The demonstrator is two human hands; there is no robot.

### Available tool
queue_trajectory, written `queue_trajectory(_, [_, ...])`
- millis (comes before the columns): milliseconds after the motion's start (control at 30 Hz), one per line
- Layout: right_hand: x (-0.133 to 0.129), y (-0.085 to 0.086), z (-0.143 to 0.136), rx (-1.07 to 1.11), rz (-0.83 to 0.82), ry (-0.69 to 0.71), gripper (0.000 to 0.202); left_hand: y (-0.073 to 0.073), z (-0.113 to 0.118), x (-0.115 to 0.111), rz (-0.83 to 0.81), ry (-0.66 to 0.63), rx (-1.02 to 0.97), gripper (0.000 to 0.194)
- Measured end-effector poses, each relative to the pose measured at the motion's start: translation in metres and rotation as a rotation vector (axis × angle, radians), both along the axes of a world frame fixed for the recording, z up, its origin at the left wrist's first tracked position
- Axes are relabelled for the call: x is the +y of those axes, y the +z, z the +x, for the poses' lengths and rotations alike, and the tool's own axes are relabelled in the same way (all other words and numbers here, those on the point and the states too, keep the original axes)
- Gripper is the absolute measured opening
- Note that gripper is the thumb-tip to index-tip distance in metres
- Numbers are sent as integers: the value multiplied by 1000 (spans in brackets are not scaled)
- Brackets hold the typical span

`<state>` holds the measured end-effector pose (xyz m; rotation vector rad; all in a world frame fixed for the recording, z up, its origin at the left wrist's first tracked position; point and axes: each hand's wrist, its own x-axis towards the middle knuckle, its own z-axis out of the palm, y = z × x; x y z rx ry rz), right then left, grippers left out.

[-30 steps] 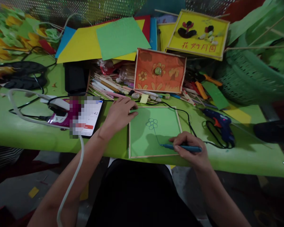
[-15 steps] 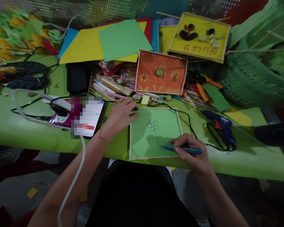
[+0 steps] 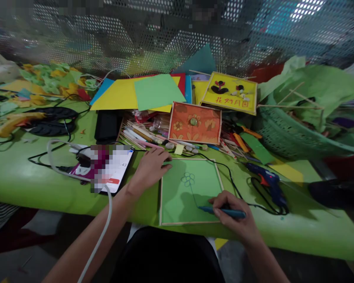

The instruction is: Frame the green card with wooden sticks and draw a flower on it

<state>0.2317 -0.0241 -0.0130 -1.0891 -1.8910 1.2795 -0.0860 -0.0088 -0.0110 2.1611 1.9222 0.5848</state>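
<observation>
A green sheet [image 3: 177,200] framed with thin wooden sticks lies near the table's front edge. On it are a drawn flower [image 3: 188,179] and a stem line running down to the tip of a dark blue marker [image 3: 234,213]. My right hand [image 3: 234,216] is closed round that marker, over the lower right part of the sheet. My left hand [image 3: 153,167] rests at the sheet's upper left corner, its fingers apart and nothing in it.
A phone [image 3: 120,169] and a purple power strip [image 3: 102,159] lie left of my left hand. Behind the sheet stands an orange picture [image 3: 181,131]. A blue glue gun [image 3: 267,179] with its cable and a green basket [image 3: 283,133] are on the right.
The view has tilted up, so the table sits lower in the picture and more of the mesh behind it shows. Both hands keep nearly the same places on the sheet.
</observation>
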Motion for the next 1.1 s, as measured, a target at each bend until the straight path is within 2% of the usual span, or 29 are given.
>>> queue_trajectory(600, [1,-1,2,-26,36,26,10,0,-1,0,-2,-12,11,12])
queue_trajectory(1100, [-6,8,1,-16,94,13,5,3,2,2,-5,-16,4,11])
